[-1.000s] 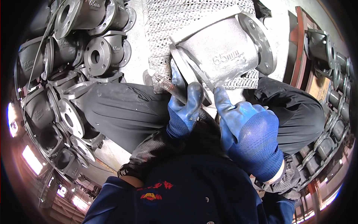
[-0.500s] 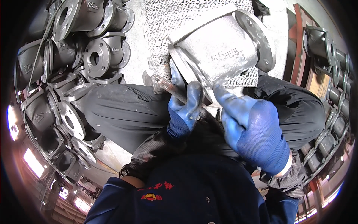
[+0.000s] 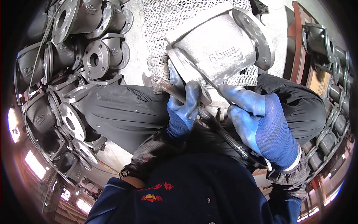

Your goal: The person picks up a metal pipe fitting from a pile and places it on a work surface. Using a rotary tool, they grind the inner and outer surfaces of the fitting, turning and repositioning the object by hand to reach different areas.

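A flanged cast-metal valve body point(image 3: 220, 48) is propped on mesh grating point(image 3: 160, 22) above the knees — judged heavy, rigid, rough. The left hand point(image 3: 184, 108) is closed on a grinding tool point(image 3: 167, 86); the right hand point(image 3: 261, 127) is curled against the flange rim — the likeliest hold.

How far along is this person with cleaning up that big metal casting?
In hand: the left hand holds a hose-fed rotary grinding tool beside the near flange of the pale grey flanged valve casting, while the right hand steadies it. The casting's body looks bright and clean. Left, probably: the pile of darker flanged castings beside the leg, though I can't tell which are finished.
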The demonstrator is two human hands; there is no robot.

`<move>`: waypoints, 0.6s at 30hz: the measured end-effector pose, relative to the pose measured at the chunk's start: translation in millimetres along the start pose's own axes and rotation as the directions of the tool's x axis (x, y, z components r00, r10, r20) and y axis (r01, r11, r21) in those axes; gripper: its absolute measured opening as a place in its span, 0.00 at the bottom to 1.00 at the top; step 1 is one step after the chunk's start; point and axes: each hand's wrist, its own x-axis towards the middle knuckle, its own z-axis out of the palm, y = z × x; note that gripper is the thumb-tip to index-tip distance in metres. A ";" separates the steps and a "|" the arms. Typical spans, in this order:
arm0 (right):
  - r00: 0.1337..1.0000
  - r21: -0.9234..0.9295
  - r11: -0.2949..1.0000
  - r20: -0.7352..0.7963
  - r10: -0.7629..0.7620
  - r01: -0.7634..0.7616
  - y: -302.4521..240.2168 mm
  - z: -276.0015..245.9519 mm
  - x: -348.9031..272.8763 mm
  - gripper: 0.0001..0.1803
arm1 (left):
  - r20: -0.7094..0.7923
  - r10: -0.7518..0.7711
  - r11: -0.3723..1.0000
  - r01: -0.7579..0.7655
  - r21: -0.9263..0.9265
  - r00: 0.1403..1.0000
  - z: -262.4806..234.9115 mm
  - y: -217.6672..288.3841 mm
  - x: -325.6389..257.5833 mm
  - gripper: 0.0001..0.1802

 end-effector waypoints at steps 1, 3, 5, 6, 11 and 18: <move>1.000 0.000 1.000 -0.001 -0.013 0.013 -0.8 -1.5 2.5 0.18 | -0.001 0.007 1.000 -0.007 -0.019 1.000 -0.2 -0.5 -1.0 0.31; 0.909 0.152 0.912 0.240 0.340 -0.381 -15.5 -14.4 12.3 0.22 | -0.003 0.011 0.999 -0.011 -0.040 1.000 1.8 -1.0 -2.4 0.31; 0.830 0.148 0.842 0.320 0.456 -0.519 -20.8 -21.9 22.0 0.22 | -0.228 0.053 0.914 0.045 0.404 0.972 6.9 -1.3 -4.0 0.30; 0.829 0.195 0.824 0.318 0.461 -0.532 -22.3 -25.5 24.6 0.22 | -0.323 0.108 0.798 0.112 0.592 0.940 11.0 -2.0 -3.7 0.29; 0.829 0.409 0.728 0.375 0.415 -0.550 -15.0 -32.3 31.5 0.27 | -0.426 0.313 0.236 0.365 0.901 0.849 31.3 -0.9 0.3 0.23; 0.954 0.503 0.861 0.286 -0.090 -0.070 41.0 -33.6 25.5 0.42 | -0.205 0.154 0.908 -0.056 0.416 0.966 27.4 -6.2 10.1 0.14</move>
